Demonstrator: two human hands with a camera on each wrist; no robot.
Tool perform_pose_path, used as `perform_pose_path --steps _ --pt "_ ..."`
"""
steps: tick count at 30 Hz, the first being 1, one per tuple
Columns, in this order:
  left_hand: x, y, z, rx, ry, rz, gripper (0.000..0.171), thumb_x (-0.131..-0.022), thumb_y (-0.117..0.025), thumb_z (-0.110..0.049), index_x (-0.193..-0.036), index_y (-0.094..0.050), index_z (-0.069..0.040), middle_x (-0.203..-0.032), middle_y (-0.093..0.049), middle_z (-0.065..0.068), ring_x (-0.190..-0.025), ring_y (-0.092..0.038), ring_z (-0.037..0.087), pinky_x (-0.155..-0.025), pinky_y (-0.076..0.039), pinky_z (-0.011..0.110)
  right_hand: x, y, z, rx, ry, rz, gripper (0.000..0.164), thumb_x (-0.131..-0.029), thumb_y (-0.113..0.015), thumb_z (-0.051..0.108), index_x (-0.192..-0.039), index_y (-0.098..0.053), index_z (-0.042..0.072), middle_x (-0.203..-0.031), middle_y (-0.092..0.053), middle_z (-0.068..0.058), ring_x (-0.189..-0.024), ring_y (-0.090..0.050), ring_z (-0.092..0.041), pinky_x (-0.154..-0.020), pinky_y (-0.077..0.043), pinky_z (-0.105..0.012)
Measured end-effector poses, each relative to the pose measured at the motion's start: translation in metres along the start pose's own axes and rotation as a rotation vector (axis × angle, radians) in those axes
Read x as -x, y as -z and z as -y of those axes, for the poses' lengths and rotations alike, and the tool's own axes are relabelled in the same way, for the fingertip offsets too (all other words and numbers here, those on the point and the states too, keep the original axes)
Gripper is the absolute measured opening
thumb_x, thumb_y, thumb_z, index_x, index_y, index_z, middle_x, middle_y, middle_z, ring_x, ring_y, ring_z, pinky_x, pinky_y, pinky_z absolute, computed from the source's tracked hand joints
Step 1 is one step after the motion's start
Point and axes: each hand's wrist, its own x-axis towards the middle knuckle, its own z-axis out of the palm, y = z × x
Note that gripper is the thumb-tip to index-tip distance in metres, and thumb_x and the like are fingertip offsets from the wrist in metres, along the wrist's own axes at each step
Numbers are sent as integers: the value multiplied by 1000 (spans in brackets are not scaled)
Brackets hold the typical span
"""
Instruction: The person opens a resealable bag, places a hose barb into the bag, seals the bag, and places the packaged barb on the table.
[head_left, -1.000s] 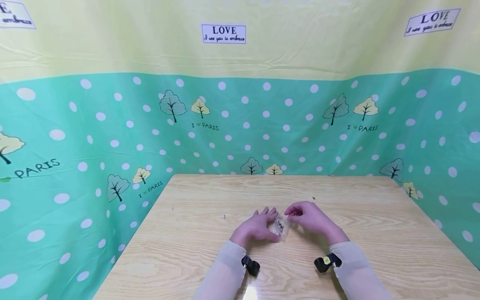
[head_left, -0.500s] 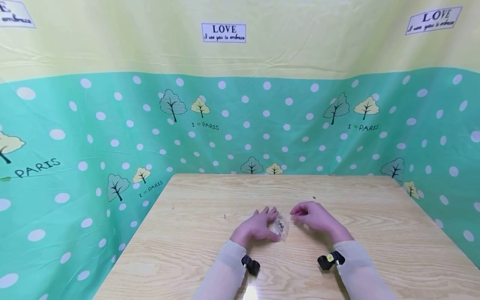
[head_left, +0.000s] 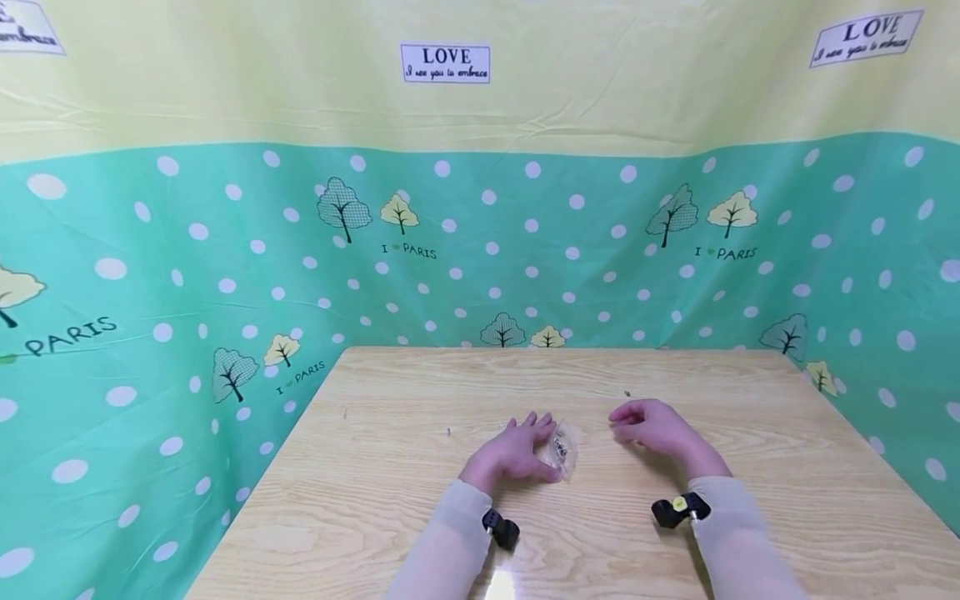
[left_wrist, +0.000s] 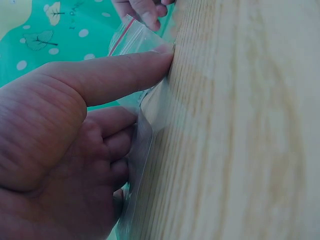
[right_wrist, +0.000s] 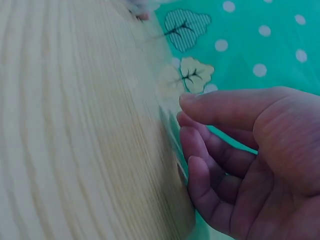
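A clear zip bag (head_left: 570, 450) lies near the middle of the table, with a cluster of small dark and shiny pieces (head_left: 560, 447) inside. My left hand (head_left: 516, 452) rests over its left part, fingers spread and thumb pressing near its lower edge. The red line of the bag's seal (left_wrist: 121, 36) shows beyond the straight thumb in the left wrist view. Right of the bag, my right hand (head_left: 654, 425) is held low over the table. Its fingers bend in and the thumb tip (right_wrist: 189, 102) meets the index finger; I cannot tell whether something tiny is pinched there.
A small dark piece (head_left: 627, 393) lies on the wooden table (head_left: 337, 500) beyond my right hand. Two other tiny bits lie left of the bag, one nearer (head_left: 448, 432) and one farther out (head_left: 345, 414). A dotted green curtain (head_left: 420, 292) closes off the back and sides.
My right hand has moved away from the bag to the right, and slightly farther from me. The left hand and the bag have stayed in place.
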Motion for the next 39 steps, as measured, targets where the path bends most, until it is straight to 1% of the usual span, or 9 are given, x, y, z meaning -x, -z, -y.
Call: perform_pose_path --steps 5,9,15,19,23,27,31,35,39 --pt "0 0 -1 13 -1 0 94 -86 -89 -35 -165 -43 -15 -176 -25 -2 -164 -13 33 -132 -12 56 -2 5 -10 39 -23 -41 28 -94 -78 11 -119 -74 -3 -104 -72 -9 -93 -64 -21 -79 -56 -34" --pt "-1 1 0 10 -5 2 94 -86 -89 -35 -165 -42 -15 -176 -25 -2 -164 -13 31 -132 -11 55 -3 6 -12 53 -32 -51 26 -94 -78 11 -117 -75 -2 -103 -72 -8 -93 -63 -21 -81 -54 -34" --pt "-2 2 2 12 1 1 95 -85 -89 -36 -166 -42 -17 -177 -24 -4 -164 -12 30 -132 -9 56 -9 11 -12 43 -8 -15 23 -91 -78 6 -112 -75 -2 -98 -70 -8 -89 -61 -21 -76 -53 -31" --pt "-2 2 3 11 6 0 95 -85 -89 -37 -165 -42 -18 -176 -24 -5 -164 -12 30 -132 -9 56 -14 18 -16 37 18 14 26 -91 -81 6 -114 -74 -3 -100 -70 -9 -91 -62 -22 -78 -54 -30" --pt "-1 1 2 17 8 7 94 -86 -89 -36 -166 -42 -17 -177 -24 -3 -164 -12 35 -131 -10 58 -18 27 -26 26 -1 -8 32 -94 -80 9 -122 -71 -5 -108 -71 -13 -99 -65 -26 -82 -55 -31" --pt "1 0 0 11 -14 12 93 -87 -87 -34 -166 -40 -14 -177 -23 1 -163 -12 37 -132 -9 57 -24 34 -37 33 -32 -81 37 -96 -79 11 -126 -68 -8 -112 -72 -17 -103 -66 -30 -87 -56 -38" --pt "0 -2 1 1 -41 2 94 -87 -87 -35 -165 -41 -11 -176 -25 1 -164 -13 30 -133 -7 52 -30 37 -42 52 -43 -137 38 -97 -78 10 -128 -67 -8 -113 -72 -20 -107 -66 -35 -98 -54 -50" --pt "-10 -9 11 -12 -42 -15 97 -84 -88 -38 -166 -41 -15 -176 -24 -5 -164 -12 26 -133 -6 50 -37 35 -45 73 -31 -159 36 -98 -74 7 -130 -67 -9 -116 -71 -22 -112 -65 -41 -105 -50 -60" --pt "-16 -12 19 -11 -40 -23 97 -84 -89 -39 -166 -41 -16 -175 -23 -9 -164 -12 25 -132 -5 51 -43 31 -45 98 -8 -167 33 -99 -72 7 -128 -68 -9 -117 -72 -24 -114 -65 -44 -106 -49 -62"
